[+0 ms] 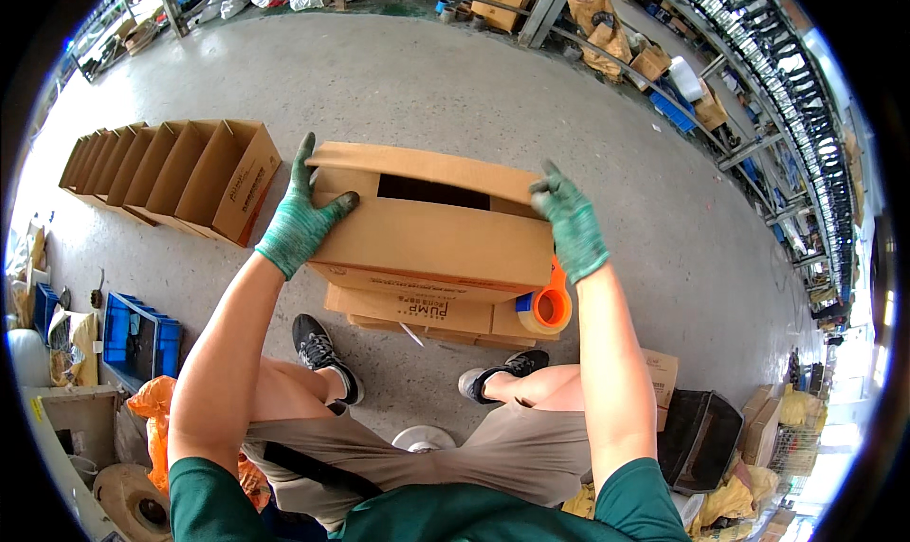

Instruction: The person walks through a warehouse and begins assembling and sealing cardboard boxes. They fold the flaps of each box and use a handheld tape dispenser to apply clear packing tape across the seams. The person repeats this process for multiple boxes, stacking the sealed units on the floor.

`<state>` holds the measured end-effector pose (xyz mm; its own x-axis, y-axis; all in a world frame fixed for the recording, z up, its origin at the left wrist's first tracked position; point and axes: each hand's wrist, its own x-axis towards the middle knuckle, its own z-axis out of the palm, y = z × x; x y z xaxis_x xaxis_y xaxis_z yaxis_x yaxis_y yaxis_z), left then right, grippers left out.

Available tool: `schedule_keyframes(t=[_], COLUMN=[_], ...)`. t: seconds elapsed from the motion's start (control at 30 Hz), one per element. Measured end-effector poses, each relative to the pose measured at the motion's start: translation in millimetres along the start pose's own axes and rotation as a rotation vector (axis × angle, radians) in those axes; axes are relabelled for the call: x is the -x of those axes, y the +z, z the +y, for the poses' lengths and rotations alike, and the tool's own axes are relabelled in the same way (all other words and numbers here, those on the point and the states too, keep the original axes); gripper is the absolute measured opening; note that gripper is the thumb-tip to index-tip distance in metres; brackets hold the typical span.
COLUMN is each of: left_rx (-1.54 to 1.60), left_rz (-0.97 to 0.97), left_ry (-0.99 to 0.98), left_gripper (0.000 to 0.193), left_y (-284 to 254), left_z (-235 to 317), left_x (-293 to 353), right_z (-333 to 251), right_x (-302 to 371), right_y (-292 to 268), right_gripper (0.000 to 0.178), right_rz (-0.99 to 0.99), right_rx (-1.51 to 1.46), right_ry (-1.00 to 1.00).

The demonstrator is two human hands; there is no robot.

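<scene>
A brown cardboard box (pixel 436 242) lies before me, its top flaps part folded and a dark gap between them. My left hand (pixel 301 218), in a green knit glove, is at the box's left end; its fingers are spread, with the thumb on the near flap. My right hand (pixel 571 218), also gloved, has its fingers bent on the right end of the far flap. The box rests on flat cardboard (pixel 379 305). An orange tape dispenser (pixel 550 307) with a roll of tape is just below my right hand.
Several open cardboard boxes (pixel 237 186) stand in a row at the left. A blue crate (pixel 142 338) and an orange bag (pixel 152 409) are at lower left. A black bin (pixel 700 438) sits at lower right. Metal racks (pixel 758 148) line the far right.
</scene>
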<state>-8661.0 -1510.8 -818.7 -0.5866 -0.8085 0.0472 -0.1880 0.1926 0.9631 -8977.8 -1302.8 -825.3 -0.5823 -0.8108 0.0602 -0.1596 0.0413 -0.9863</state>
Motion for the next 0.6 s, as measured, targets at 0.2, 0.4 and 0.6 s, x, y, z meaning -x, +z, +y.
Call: schedule_keyframes(t=[0.2,0.4,0.6], left_rx=[-0.17,-0.067,-0.36], left_rz=[-0.07,-0.064,-0.072], left_ry=[-0.011,0.062,0.128], left_gripper=[0.057,0.042,0.045], left_y=[-8.0,-5.7,-3.9], left_z=[-2.3,-27.3,-24.3], left_x=[-0.2,-2.8,-1.6], right_z=[9.2,18.9,15.7], right_x=[18.9,21.3,28.8], right_y=[3.0,4.7,4.0], right_gripper=[0.041,0.047,0.05], right_rz=[-0.033,-0.076,-0.139], right_rx=[0.127,0.336,0.448], right_ry=[-0.029,-0.137,-0.102])
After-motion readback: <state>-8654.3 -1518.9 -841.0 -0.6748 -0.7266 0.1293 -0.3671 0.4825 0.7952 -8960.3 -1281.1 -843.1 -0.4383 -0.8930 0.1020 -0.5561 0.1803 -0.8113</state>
